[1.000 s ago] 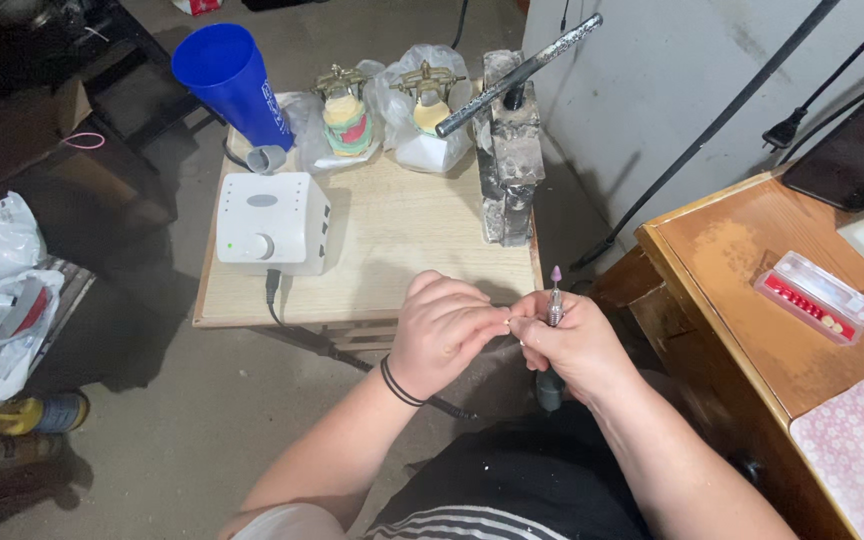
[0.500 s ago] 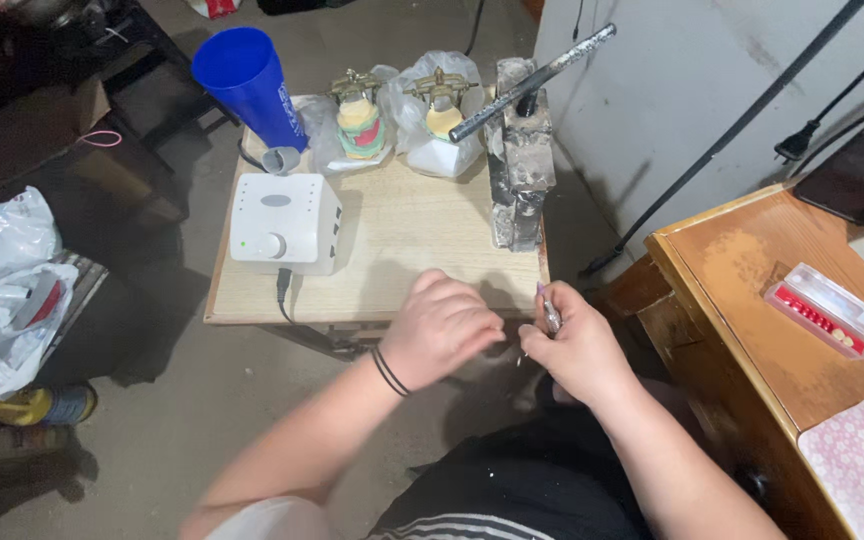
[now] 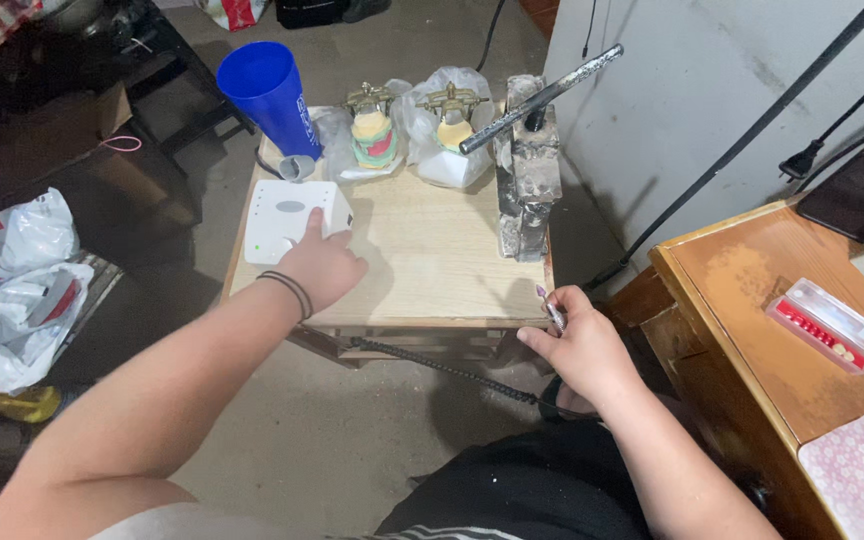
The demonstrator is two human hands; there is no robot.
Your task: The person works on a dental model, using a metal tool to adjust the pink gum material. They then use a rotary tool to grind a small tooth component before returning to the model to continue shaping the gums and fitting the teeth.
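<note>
small table [image 3: 432, 285]: in the middle | control box [image 3: 287, 218]: on the table's left side, left hand [image 3: 327, 268] on it | cup [image 3: 270, 95]: behind the box | two bagged models [image 3: 412, 135]: along the back edge | metal press [image 3: 525, 175]: on the right | right hand [image 3: 577, 350]: in front of the table's right corner, holding a handpiece [image 3: 552, 310] | desk [image 3: 752, 330]: far right, with a flat case [image 3: 827, 325] on it | bags [image 3: 17, 290]: on the floor to the left

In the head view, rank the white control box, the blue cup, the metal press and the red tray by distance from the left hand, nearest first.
1. White control box: touched by the left hand, left side of the small wooden table.
2. Blue cup: back left corner of that table.
3. Metal press: right edge of that table.
4. Red tray: on the desk at far right.
</note>
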